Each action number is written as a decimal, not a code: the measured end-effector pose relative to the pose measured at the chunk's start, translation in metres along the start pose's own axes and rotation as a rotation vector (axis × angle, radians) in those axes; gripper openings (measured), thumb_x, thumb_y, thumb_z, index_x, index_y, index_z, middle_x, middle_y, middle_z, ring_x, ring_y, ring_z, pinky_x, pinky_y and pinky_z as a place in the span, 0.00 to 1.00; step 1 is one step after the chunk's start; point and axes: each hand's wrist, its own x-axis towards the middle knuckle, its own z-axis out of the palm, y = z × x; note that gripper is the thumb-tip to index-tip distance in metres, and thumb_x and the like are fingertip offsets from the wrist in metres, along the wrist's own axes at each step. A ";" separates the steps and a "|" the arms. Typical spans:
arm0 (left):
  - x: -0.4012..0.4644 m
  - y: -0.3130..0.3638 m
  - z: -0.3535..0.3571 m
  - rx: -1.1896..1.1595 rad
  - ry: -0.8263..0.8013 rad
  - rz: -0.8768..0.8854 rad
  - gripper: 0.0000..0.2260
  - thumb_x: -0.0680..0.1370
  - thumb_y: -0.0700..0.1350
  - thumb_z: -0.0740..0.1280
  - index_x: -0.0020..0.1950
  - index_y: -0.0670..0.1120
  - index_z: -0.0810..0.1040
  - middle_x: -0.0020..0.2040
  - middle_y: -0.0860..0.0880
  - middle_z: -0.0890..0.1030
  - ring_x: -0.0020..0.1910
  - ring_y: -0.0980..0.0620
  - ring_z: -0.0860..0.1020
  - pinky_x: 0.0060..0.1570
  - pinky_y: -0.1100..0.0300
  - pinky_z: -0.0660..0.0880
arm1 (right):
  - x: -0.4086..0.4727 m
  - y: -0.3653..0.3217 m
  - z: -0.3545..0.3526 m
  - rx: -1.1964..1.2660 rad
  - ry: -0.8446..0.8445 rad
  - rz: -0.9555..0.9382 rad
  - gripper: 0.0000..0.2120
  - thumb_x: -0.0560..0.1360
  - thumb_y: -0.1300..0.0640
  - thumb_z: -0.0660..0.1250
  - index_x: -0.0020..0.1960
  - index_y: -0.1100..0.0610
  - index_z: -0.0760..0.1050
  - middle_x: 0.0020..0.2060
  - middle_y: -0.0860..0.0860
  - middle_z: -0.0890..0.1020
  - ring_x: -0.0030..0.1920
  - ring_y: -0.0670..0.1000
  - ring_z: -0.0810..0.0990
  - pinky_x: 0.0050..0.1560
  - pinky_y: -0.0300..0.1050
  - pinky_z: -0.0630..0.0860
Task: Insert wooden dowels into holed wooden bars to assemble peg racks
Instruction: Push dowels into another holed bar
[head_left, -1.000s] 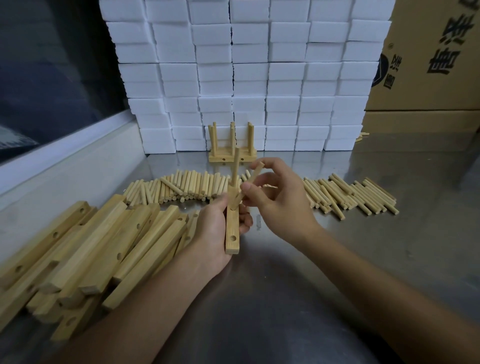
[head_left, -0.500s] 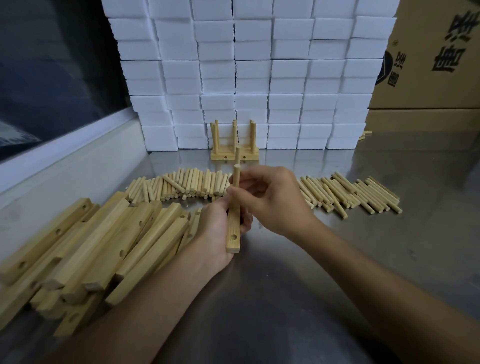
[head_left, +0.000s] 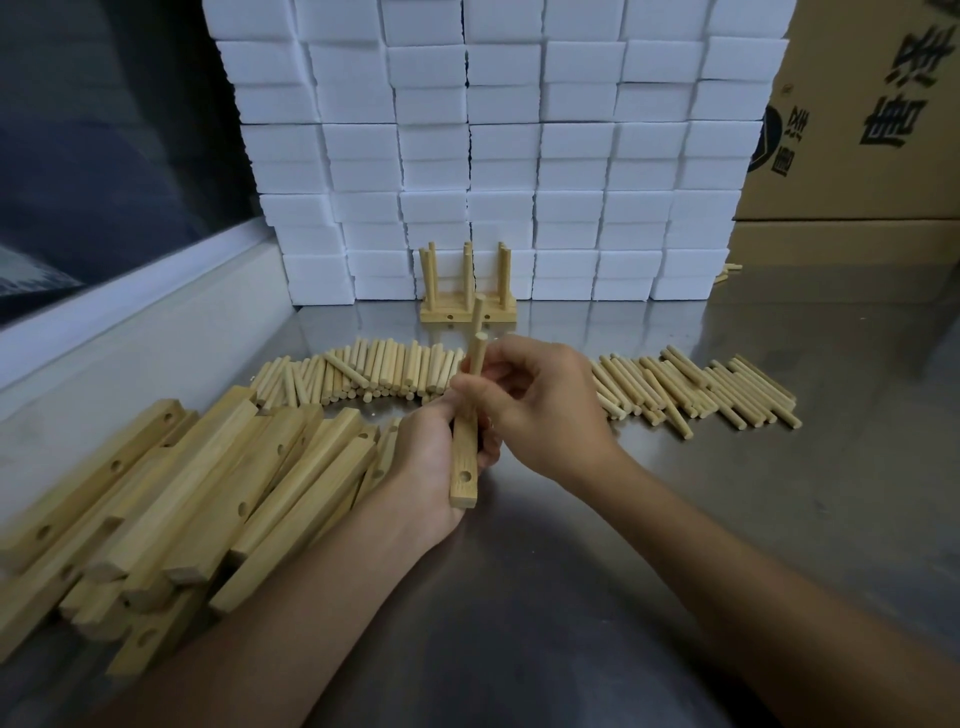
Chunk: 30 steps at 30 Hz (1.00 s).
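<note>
A steel table (head_left: 675, 545) with a dull shine fills the near view. At its far edge stands a wall of stacked white foam blocks (head_left: 493, 145), with brown cardboard boxes (head_left: 857, 130) to the far right and a dark window (head_left: 104, 130) with a pale sill on the far left. A heap of holed wooden bars (head_left: 171, 499) lies on the near left of the table. Loose dowels (head_left: 374, 371) lie in a row across the middle, with more of them spread out to the right. A finished rack (head_left: 467, 301) with upright pegs stands just in front of the foam blocks.

The left hand (head_left: 431, 467) has its fingers curled round a single bar (head_left: 464, 457), holding it in the middle of the table with one end pointing toward the viewer; an open hole shows near that end. The right hand (head_left: 540, 405) has its fingers bent in closely, with thumb and forefinger pinching an upright dowel (head_left: 475, 369) that stands in the bar. A second dowel (head_left: 478, 314) rises from the bar just behind it. The two hands touch around the bar.
</note>
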 end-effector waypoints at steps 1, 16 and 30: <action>0.000 0.000 0.000 -0.011 -0.001 -0.005 0.12 0.84 0.43 0.58 0.47 0.41 0.79 0.28 0.47 0.75 0.23 0.53 0.72 0.20 0.63 0.67 | 0.000 0.000 -0.002 0.012 -0.019 0.007 0.02 0.74 0.61 0.73 0.42 0.58 0.82 0.33 0.48 0.83 0.31 0.48 0.83 0.31 0.45 0.82; 0.002 -0.001 0.001 0.007 -0.001 -0.020 0.12 0.83 0.43 0.59 0.49 0.39 0.80 0.26 0.47 0.76 0.22 0.53 0.73 0.19 0.63 0.68 | -0.005 0.000 0.001 -0.005 0.092 -0.038 0.04 0.73 0.58 0.76 0.42 0.58 0.84 0.31 0.47 0.84 0.28 0.48 0.83 0.29 0.49 0.80; 0.000 -0.002 0.000 0.007 -0.005 0.024 0.14 0.82 0.43 0.58 0.46 0.42 0.82 0.34 0.45 0.78 0.31 0.50 0.74 0.25 0.61 0.69 | -0.008 0.006 -0.001 -0.052 -0.036 -0.130 0.08 0.77 0.53 0.71 0.45 0.58 0.84 0.32 0.46 0.83 0.31 0.44 0.82 0.34 0.45 0.81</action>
